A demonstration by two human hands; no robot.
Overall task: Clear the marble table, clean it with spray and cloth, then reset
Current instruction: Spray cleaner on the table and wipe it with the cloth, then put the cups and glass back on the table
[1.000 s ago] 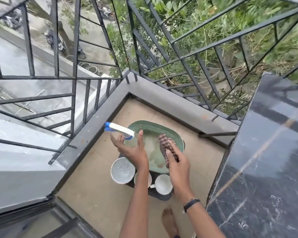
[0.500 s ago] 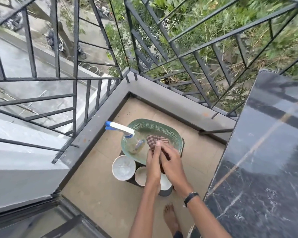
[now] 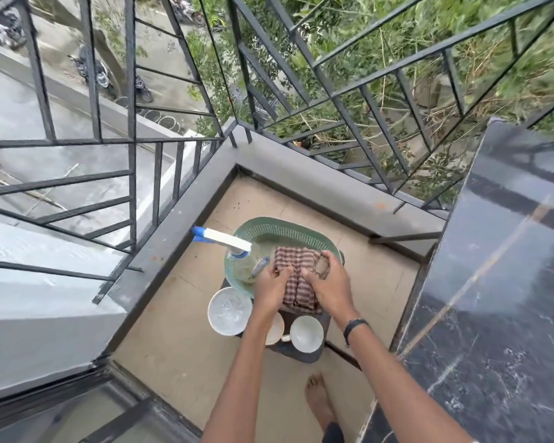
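Note:
A checked brown-and-white cloth (image 3: 296,282) hangs spread between both hands over a green perforated basket (image 3: 279,230). My left hand (image 3: 271,287) pinches its left edge and my right hand (image 3: 328,284) grips its right edge. A clear spray bottle (image 3: 242,263) with a white-and-blue trigger head (image 3: 219,237) stands in the basket's left side, untouched. The black marble table (image 3: 499,282) fills the right of the view, its top bare and glossy.
The basket rests on a dark low stool (image 3: 301,351) with a white bowl (image 3: 229,310) and two white cups (image 3: 306,332). Black iron railings on a grey ledge (image 3: 317,183) close off the balcony corner. My bare foot (image 3: 319,401) stands on the beige tile floor.
My left hand let go of the spray bottle, which now stands in the basket. It joined my right hand on the cloth, and both have pulled the cloth open.

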